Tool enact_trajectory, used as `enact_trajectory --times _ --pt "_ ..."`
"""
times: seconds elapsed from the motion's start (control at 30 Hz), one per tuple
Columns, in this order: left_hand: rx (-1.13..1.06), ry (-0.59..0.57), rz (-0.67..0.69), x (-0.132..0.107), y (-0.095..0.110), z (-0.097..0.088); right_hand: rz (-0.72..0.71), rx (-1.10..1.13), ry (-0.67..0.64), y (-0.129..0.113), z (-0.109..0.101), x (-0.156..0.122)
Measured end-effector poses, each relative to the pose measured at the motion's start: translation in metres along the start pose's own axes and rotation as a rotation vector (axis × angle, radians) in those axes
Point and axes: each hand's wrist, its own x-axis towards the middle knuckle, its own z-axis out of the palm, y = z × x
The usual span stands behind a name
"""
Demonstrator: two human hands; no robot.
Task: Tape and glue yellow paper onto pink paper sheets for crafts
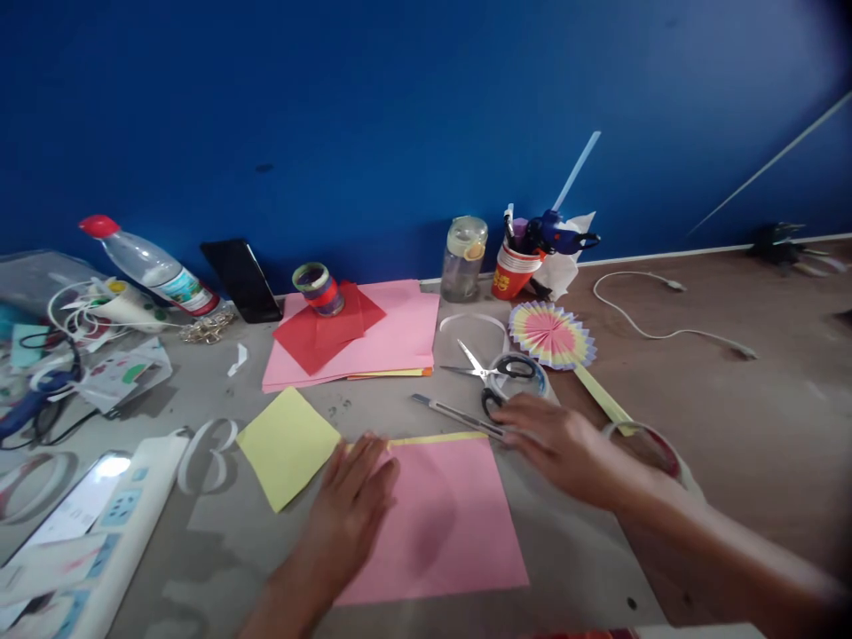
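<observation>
My left hand point(359, 493) lies with its fingers stretched out over the upper left part of a pink paper sheet point(445, 515). A thin yellow strip point(439, 437) shows along that sheet's far edge. Left of the hand, close to its fingertips, is a yellow paper square point(289, 448). My right hand point(552, 439) has its fingers closed on the near end of a slim utility knife point(459, 415), whose blade points left. Just beyond it, open scissors point(489, 373) with black handles rest partly on a tape roll point(542, 383).
Red paper point(319, 333) and a small jar point(319, 288) sit on pink sheets point(406, 328). A glass jar point(464, 259), red cup point(512, 273) and pleated paper fan point(551, 334) stand or lie behind. A power strip point(143, 506), phone point(240, 280) and bottle point(156, 266) are leftward.
</observation>
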Motion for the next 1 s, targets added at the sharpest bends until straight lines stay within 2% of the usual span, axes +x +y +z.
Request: enact_trajectory --times 0.07,0.13,0.23,0.33,0.53,0.67,0.77,0.93,1.0 --pt "-0.016 -0.007 -0.059 0.007 -0.009 0.0 -0.093 0.056 -0.12 -0.028 0.02 0.014" --pt "-0.038 -0.052 -0.098 0.014 -0.015 -0.002 -0.149 0.035 -0.175 -0.047 0.038 0.028" --pt "-0.08 -0.116 -0.15 0.022 -0.017 -0.006 -0.15 -0.094 -0.236 -0.058 0.06 0.046" --pt "-0.129 -0.123 -0.201 0.026 -0.015 -0.007 -0.106 -0.17 -0.252 -0.061 0.07 0.055" --pt "-0.25 -0.12 -0.293 0.03 -0.015 -0.008 -0.036 -0.045 -0.231 -0.066 0.067 0.059" --pt "-0.398 -0.132 -0.32 0.037 -0.014 -0.023 -0.044 0.035 -0.25 -0.071 0.063 0.065" --pt "-0.524 -0.191 -0.373 0.044 -0.012 -0.038 0.013 0.171 -0.309 -0.074 0.057 0.071" --pt "-0.791 -0.356 -0.601 0.052 -0.007 -0.056 0.154 0.463 -0.421 -0.078 0.044 0.077" --pt "-0.863 -0.395 -0.646 0.052 -0.006 -0.06 0.184 0.545 -0.493 -0.077 0.042 0.078"
